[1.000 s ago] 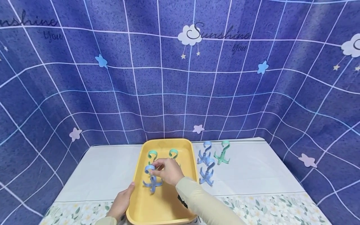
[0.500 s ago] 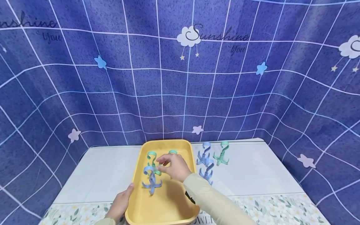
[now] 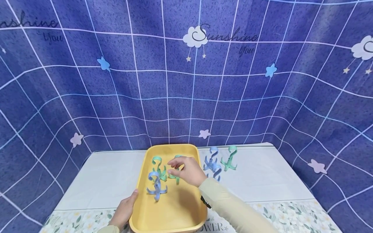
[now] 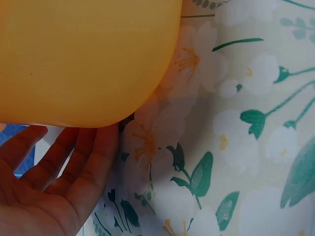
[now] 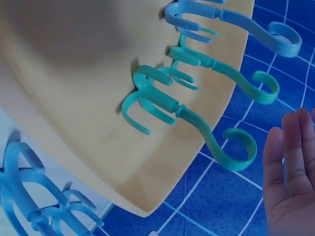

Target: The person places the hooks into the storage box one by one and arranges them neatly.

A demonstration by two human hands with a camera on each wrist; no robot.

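Hooks [image 3: 157, 187] stand in the tray [image 3: 172, 215] near your empty right hand [image 3: 187, 170], fingers relaxed; your left hand [image 3: 124, 208], fingers extended, touches the tray.

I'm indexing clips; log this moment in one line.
left hand: against yellow tray; right hand: empty, above tray; in tray: two green hooks, one blue hook; on table: two blue hooks, one green hook

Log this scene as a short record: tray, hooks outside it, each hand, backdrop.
tray: yellow tray holding one blue hook and two green hooks
outside tray: two blue hooks and one green hook, on the table to the tray's right
left hand: touching the tray's outer left side
right hand: above the tray, holding nothing
backdrop: blue cloth with pale grid lines
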